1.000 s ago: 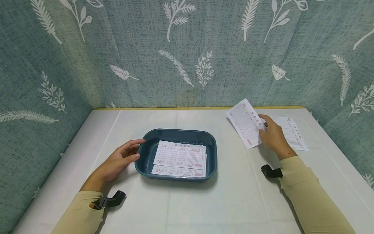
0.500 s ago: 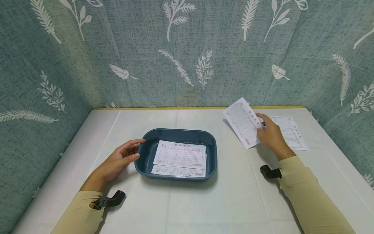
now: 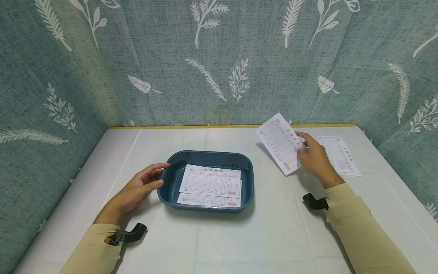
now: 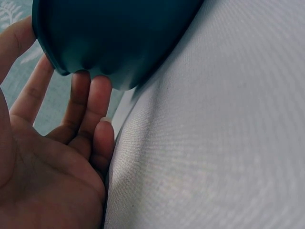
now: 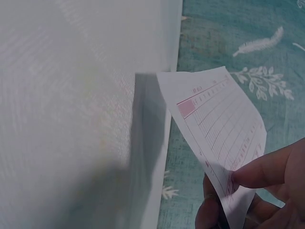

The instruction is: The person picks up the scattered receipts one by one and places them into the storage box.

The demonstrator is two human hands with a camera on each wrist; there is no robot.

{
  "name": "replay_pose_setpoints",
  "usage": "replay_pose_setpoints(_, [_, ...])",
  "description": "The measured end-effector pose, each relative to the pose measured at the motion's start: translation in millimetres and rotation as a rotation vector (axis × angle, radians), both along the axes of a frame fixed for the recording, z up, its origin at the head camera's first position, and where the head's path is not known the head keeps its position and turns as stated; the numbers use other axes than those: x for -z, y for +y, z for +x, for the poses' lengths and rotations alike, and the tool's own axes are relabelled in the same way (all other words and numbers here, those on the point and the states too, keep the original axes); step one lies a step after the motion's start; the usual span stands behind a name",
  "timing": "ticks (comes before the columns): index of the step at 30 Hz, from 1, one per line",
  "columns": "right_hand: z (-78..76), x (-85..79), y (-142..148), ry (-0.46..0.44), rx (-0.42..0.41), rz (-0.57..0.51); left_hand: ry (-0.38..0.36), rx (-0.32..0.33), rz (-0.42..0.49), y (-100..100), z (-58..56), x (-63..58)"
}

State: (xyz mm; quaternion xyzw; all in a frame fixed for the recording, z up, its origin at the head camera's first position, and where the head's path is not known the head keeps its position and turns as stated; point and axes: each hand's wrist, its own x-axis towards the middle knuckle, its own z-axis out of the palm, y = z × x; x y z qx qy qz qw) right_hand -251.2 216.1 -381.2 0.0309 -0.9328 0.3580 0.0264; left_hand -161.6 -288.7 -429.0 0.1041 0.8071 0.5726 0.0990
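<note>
In the head view my left hand [image 3: 142, 188] rests against the left end of a dark blue plastic basin [image 3: 249, 179]. In the left wrist view its fingers [image 4: 97, 98] are loosely bent, touching the basin's outer wall [image 4: 119, 43] and rim. Two printed receipt slips [image 3: 210, 180] lie overlapping inside the basin. My right hand [image 3: 315, 158] pinches another receipt slip [image 3: 278, 142] by its right edge, holding it tilted above the table. The right wrist view has the thumb on the printed face of that slip [image 5: 219, 124], with the other fingers behind it.
One more receipt slip [image 3: 338, 156] lies on the table at the right, beyond my right hand. A white cloth covers the table [image 3: 219, 243]. Green leaf-patterned fabric [image 3: 219, 76] stands behind and at both sides.
My right hand has moved a little to the left with the slip, away from the slip on the table. The left hand and the basin have stayed put.
</note>
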Motion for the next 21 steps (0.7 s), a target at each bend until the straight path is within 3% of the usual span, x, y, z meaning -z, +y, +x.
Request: replay_pose_setpoints(21, [4.8,-3.3,-5.4,0.082,-0.026,-0.001,0.002,0.003,0.018,-0.2,-0.4,1.1])
